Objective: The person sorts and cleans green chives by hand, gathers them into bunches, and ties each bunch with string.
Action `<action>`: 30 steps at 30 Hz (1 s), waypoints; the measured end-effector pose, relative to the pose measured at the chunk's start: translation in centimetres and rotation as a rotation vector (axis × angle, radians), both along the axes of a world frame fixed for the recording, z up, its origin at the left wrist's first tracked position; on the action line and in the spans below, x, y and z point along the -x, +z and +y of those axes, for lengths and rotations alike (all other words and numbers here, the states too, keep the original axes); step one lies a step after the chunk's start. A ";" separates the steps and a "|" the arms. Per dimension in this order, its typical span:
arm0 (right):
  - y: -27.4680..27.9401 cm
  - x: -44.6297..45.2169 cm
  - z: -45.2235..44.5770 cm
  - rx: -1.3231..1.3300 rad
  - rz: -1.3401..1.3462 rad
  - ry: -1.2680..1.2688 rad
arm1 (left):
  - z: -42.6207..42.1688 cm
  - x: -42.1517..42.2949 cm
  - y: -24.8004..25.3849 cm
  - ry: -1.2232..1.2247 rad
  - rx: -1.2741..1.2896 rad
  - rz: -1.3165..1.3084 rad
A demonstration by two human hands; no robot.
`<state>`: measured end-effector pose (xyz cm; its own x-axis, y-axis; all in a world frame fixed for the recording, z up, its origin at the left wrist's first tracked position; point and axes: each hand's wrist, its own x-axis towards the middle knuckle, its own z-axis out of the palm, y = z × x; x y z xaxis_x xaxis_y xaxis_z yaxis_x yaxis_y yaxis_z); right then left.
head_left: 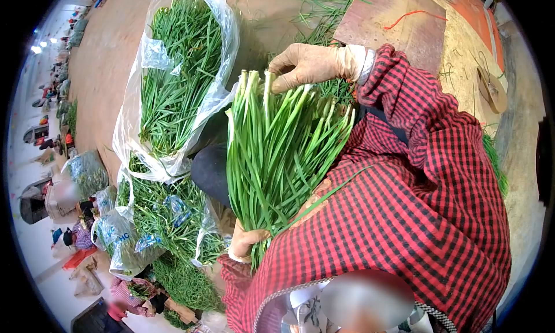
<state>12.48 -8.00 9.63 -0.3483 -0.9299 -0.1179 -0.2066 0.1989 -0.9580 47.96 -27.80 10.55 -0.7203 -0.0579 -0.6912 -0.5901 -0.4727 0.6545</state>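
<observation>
My right hand (312,64), in a thin pale glove, is at the white stem ends of a large bundle of long green leafy stalks (272,154). Its thumb and fingers pinch one stem near the top of the bundle. Lower in the view, my left hand (248,240), also gloved, wraps round the leafy end of the same bundle. The stalks lie across my lap, against the red-and-black checked clothing (399,211). Part of the left hand is hidden behind the leaves.
Clear plastic bags (228,38) of green stalks stand beyond the bundle, with a loose green heap (185,281) below. A reddish board (393,26) with a red strip (413,13) is at upper right, near a sandal (491,90). Other people (82,235) sit at far left.
</observation>
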 end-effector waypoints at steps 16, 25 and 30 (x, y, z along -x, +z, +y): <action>-1.9 6.1 3.9 -0.244 0.289 -0.339 | -0.1 -0.4 -0.6 -0.062 0.026 0.057; 0.6 0.8 -0.6 -0.047 0.025 0.131 | 0.4 0.6 -0.5 -0.069 0.036 0.045; -0.8 2.9 0.5 0.096 0.069 -0.267 | 0.1 0.5 0.0 0.015 0.064 0.070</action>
